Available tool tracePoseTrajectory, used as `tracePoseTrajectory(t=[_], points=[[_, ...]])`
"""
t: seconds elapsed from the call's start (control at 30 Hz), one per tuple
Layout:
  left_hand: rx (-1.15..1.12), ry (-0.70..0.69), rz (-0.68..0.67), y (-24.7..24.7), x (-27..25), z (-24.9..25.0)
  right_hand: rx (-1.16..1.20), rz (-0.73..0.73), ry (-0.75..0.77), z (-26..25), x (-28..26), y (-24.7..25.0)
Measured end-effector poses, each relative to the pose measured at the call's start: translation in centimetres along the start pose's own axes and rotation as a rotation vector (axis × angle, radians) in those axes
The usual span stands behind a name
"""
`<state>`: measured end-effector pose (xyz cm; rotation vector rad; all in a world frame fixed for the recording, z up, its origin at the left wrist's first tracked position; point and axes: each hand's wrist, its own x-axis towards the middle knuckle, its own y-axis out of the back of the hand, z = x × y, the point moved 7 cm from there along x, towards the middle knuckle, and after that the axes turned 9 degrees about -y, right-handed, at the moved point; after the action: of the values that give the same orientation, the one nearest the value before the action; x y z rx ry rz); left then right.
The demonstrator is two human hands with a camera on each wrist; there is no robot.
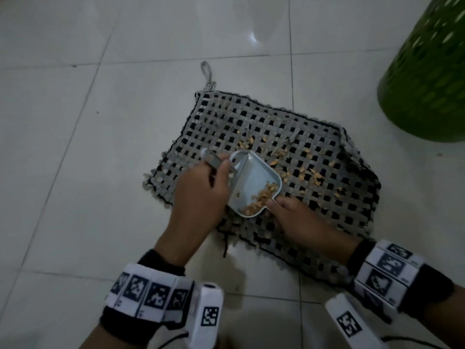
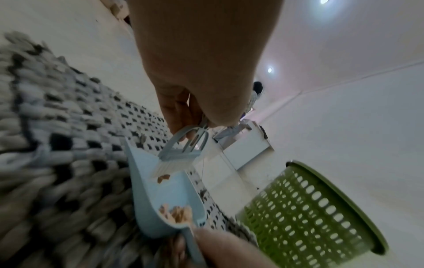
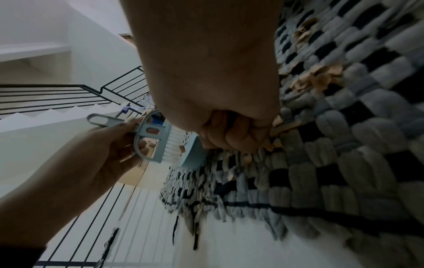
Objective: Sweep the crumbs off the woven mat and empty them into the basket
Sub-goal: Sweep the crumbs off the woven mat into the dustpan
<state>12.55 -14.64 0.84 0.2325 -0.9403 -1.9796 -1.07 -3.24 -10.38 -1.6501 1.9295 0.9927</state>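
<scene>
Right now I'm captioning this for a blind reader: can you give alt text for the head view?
A left hand holds a small brush over a pale blue dustpan, which the right hand grips by its handle on a grey and black woven mat. Tan crumbs lie in the pan and more are scattered on the mat; a green basket stands on the tiled floor at upper right.

Left hand [image 1: 201, 195] gripping (fingers curled tight); right hand [image 1: 299, 220] likewise fisted.

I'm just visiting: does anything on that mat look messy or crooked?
Yes. Tan crumbs lie scattered over the woven mat, beyond the dustpan, and the mat's far right corner is folded up.
</scene>
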Motion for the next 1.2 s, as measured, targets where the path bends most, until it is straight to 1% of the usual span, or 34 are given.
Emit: tracePoseTrajectory(t=[0.1,0.17,0.23,0.33,0.43,0.6,0.73,0.8,0.83,0.9,0.97,1.03,1.13,1.2], points=[[-0.016,0.002,0.049,0.8,3.6,-0.5,0.083,0.058,0.058,-0.4,-0.4,0.1],[0.009,-0.010,0.037,0.3,5.9,-0.7,0.112,0.107,0.092,-0.9,0.1,0.3],[0.042,-0.048,0.003,-0.8,7.9,-0.8,0.120,0.168,0.073,-1.0,1.0,0.4],[0.130,-0.172,-0.045,-2.8,10.3,-0.8,0.168,0.215,0.019,-0.6,2.0,0.0],[0.240,-0.311,-0.079,-4.2,11.9,-0.8,0.186,0.230,0.021,-0.4,1.9,-0.5],[0.369,-0.418,-0.135,-5.9,12.9,-2.3,0.168,0.247,0.019,-0.4,2.0,-0.3],[0.295,-0.421,-0.163,-6.8,10.4,-1.6,0.163,0.237,-0.032,-0.6,2.2,0.4],[0.296,-0.377,-0.212,-6.9,9.0,-1.5,0.162,0.221,-0.062,-0.8,2.0,0.8],[0.271,-0.344,-0.212,-6.6,8.7,-1.6,0.165,0.213,-0.079,-0.9,1.9,0.9],[0.212,-0.312,-0.141,-5.4,9.2,-1.6,0.183,0.199,-0.124,-1.1,1.9,1.0],[0.228,-0.317,-0.034,-4.2,10.4,-1.2,0.194,0.193,-0.157,-1.1,1.8,0.9],[0.245,-0.317,0.007,-4.0,11.8,-1.2,0.197,0.195,-0.163,-1.3,1.7,0.9],[0.234,-0.289,-0.062,-5.1,12.9,-1.4,0.202,0.178,-0.174,-1.6,1.4,1.0],[0.238,-0.299,-0.126,-6.0,12.6,-1.3,0.213,0.158,-0.189,-1.8,1.1,1.1]])
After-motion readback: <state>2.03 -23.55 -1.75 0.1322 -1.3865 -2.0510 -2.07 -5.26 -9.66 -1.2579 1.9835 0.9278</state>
